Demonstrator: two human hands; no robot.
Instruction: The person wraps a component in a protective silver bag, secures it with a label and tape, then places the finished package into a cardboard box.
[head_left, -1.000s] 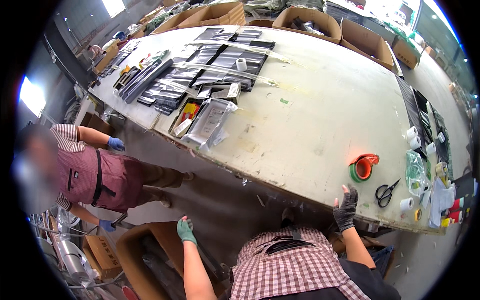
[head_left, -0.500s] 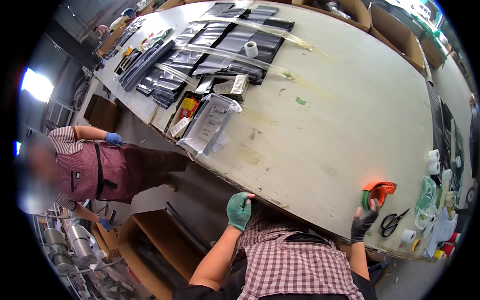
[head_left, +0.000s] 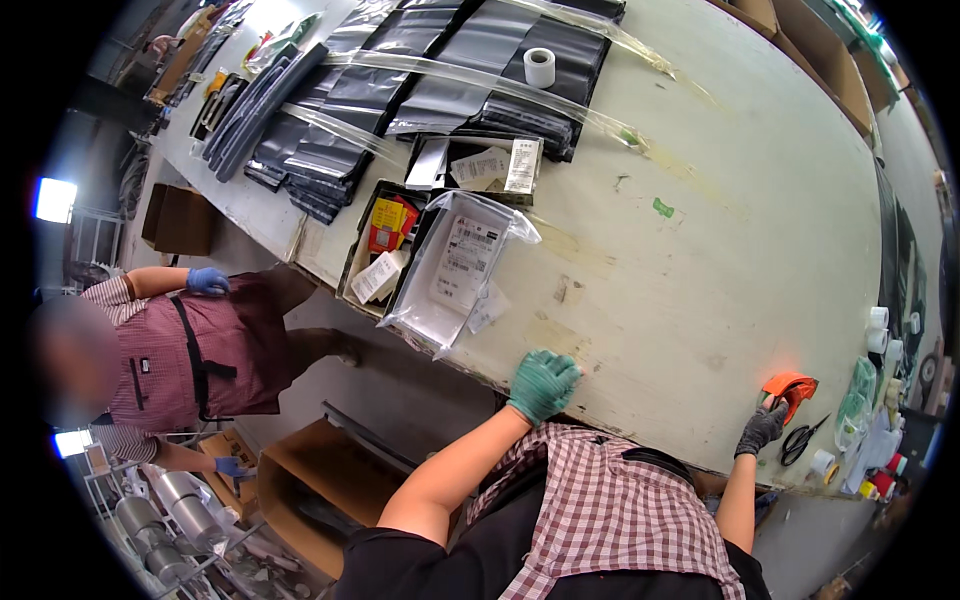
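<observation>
My left hand point(head_left: 543, 386), in a green glove with bare fingertips, is over the near edge of the table point(head_left: 670, 300), its fingers loosely bent and holding nothing. At the right, my right hand point(head_left: 762, 428) in a dark grey glove is closed on an orange tape dispenser point(head_left: 793, 388) at the tabletop. Black-handled scissors point(head_left: 800, 442) lie just beside that hand. A plastic-lined tray point(head_left: 462, 262) with a printed label sheet in it stands beyond my left hand. Boxes of tags and labels point(head_left: 490, 168) adjoin it.
Black plastic bags point(head_left: 440, 75) lie in stacks at the far left under clear strips, a white tape roll point(head_left: 540, 68) on them. More tape rolls point(head_left: 878, 330) line the right edge. A person in a red apron point(head_left: 200, 350) stands left, near an open carton point(head_left: 330, 480).
My left hand has come up from the table edge onto the tabletop, its fist loosened. My right hand has closed on the tape dispenser, which has turned. The view has shifted.
</observation>
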